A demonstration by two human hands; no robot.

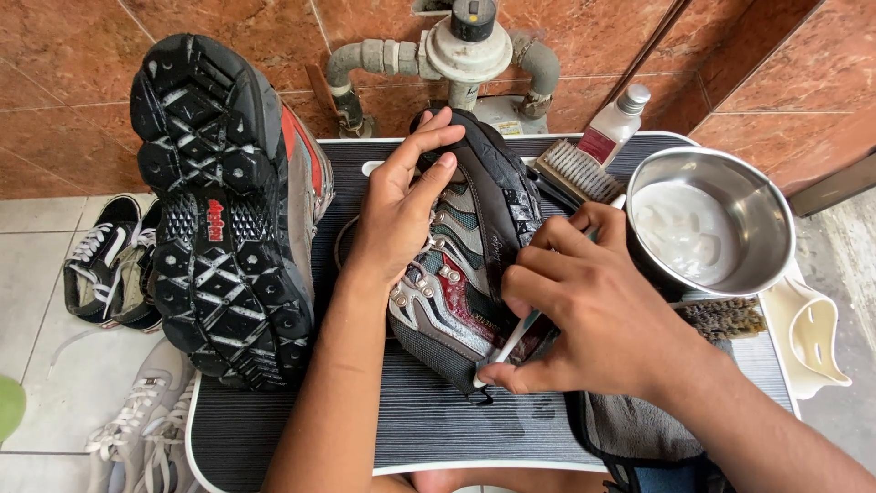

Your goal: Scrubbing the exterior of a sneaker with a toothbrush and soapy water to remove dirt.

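The left hand point(397, 205) lies spread over the laced top of a grey boot point(470, 265), fingers curled over its upper rim, pressing it onto the ribbed mat point(429, 424) at the middle of the tray. Far left, off the tray, one dark sneaker point(105, 260) lies on the floor tiles and one pale sneaker point(137, 420) sits below it by the tray's left corner. A second boot point(224, 210) stands on the tray's left edge with its black sole facing the camera, just beside the left forearm; only a narrow strip of mat separates them. The widest bare stretch of mat runs along the near edge, between the forearms. The right hand point(584, 306) is closed around a thin white brush handle point(511, 342), its tip against the grey boot's side. Behind it lies one scrubbing brush point(577, 171), then one small bottle point(613, 125) at the far edge. One steel bowl point(707, 224) of cloudy liquid crowds the right side, and another bristle brush point(725, 318) lies just below it.
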